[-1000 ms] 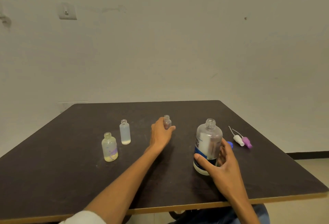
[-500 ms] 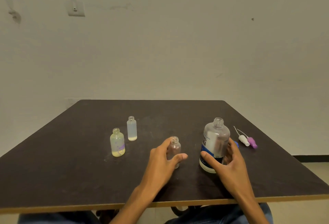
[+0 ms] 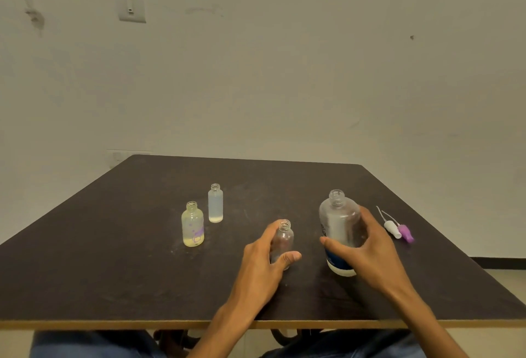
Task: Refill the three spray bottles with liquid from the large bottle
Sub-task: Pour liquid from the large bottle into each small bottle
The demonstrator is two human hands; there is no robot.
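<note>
On a dark table (image 3: 113, 272), two hands hold uncapped bottles upright.

The left hand (image 3: 262, 266) curls thumb and fingers round a small clear bottle (image 3: 283, 239); the right hand (image 3: 367, 252) grips the large bottle (image 3: 338, 221) just beside it. A yellowish bottle (image 3: 193, 225) and frosted bottle (image 3: 215, 203) stand further left; spray tops (image 3: 398, 231) lie at right.

right hand (image 3: 370, 246) is hiding large bottle (image 3: 338, 221) label; left hand (image 3: 262, 260) fingers (image 3: 290, 256) are covering small clear bottle (image 3: 284, 239) base
</note>
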